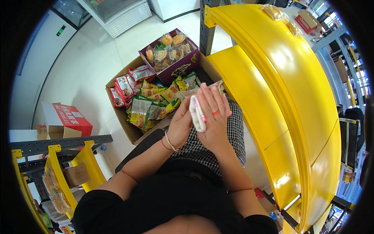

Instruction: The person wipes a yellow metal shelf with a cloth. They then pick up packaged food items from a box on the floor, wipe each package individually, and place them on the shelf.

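My left hand [180,124] and my right hand [212,114] meet in front of me with a folded white cloth [197,114] with pink marks pressed between them. The right hand lies flat over the cloth and wears an orange-red ring. Most of the left hand's fingers are hidden behind it. Clear plastic wrapping [187,93] shows just beyond my fingers; what it holds is hidden. Below and ahead, a cardboard box [119,119] holds yellow-green snack packets [137,112] and red-and-white packets [125,85]. A purple carton [178,68] of wrapped buns [161,55] sits in its far end.
Yellow metal shelving [263,79] curves along my right, with wrapped bread [273,12] at its far end. To the left stand a red-and-white carton [70,118] and a second rack [58,146] bearing packaged bread [60,201]. A glass-fronted cabinet [117,14] is farther off.
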The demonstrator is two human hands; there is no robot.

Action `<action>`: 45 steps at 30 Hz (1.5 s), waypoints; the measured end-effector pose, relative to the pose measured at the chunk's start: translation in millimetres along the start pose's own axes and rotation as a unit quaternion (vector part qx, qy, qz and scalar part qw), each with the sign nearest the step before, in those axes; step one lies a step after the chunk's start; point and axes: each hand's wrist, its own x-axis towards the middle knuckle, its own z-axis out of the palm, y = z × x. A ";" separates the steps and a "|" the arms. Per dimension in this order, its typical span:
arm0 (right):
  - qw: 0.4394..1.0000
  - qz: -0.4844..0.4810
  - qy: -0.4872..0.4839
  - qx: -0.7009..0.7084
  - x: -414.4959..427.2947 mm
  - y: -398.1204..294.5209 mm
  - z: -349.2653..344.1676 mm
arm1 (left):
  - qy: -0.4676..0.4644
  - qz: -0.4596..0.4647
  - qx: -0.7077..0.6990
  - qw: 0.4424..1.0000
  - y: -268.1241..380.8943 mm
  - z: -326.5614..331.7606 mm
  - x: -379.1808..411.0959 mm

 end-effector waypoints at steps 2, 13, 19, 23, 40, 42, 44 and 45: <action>0.999 0.024 0.025 0.014 1.7 6.6 -1.2 | -0.009 -0.003 0.035 0.999 9.1 6.3 -0.8; 0.898 0.216 -0.005 0.383 -0.3 26.5 -59.6 | -0.138 -0.037 0.142 0.979 44.8 15.9 17.3; 0.910 0.245 0.028 0.332 19.7 41.2 -94.5 | -0.139 -0.024 0.257 0.956 54.1 43.8 50.6; 0.927 0.252 0.071 0.270 44.7 52.1 -124.9 | -0.138 0.052 0.159 0.976 55.3 67.9 74.7; 0.934 0.346 0.051 -0.066 156.7 212.5 -119.7 | -0.143 0.257 0.624 0.724 13.9 113.4 293.7; 0.930 0.343 0.055 -0.120 173.2 219.4 -108.5 | -0.111 0.247 0.658 0.702 17.0 118.7 309.6; 0.925 0.342 0.069 -0.151 192.1 232.3 -96.9 | -0.092 0.246 0.687 0.678 20.3 121.2 329.7; 0.924 0.338 0.074 -0.162 201.1 238.3 -93.4 | -0.089 0.250 0.699 0.664 22.5 121.1 341.9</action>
